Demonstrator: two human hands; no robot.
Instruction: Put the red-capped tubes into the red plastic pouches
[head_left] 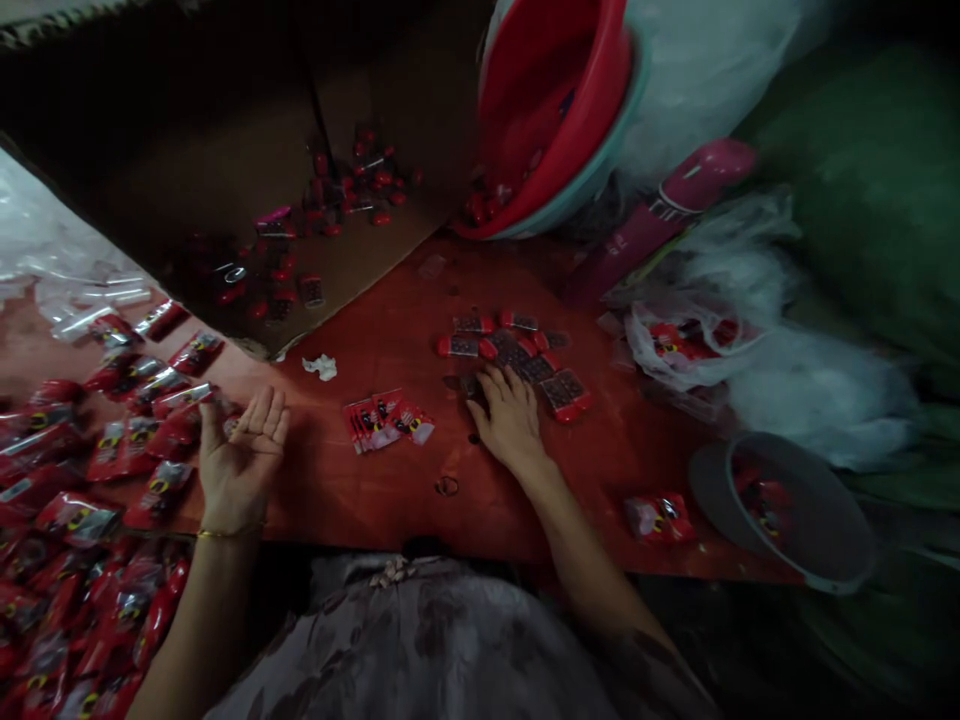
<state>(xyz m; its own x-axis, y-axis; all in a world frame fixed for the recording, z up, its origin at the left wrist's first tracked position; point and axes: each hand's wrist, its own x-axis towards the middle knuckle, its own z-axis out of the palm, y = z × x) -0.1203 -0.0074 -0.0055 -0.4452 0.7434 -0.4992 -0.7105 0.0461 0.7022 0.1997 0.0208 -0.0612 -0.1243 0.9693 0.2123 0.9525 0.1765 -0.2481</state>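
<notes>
My left hand (238,455) rests palm up on the red table (390,490), fingers loosely apart and empty, right beside a heap of red packets (112,450). My right hand (510,415) lies palm down with its fingertips on a cluster of small red-and-dark items (517,350) in the middle of the table. Whether its fingers pinch one of them is hidden. A small stack of red packets (386,420) lies between the two hands.
A cardboard sheet (247,200) with more small red pieces lies at the back. A tilted red basin (555,110) stands behind, a pink bottle (667,205) and plastic bags (720,320) to the right, a grey bowl (787,510) at the front right.
</notes>
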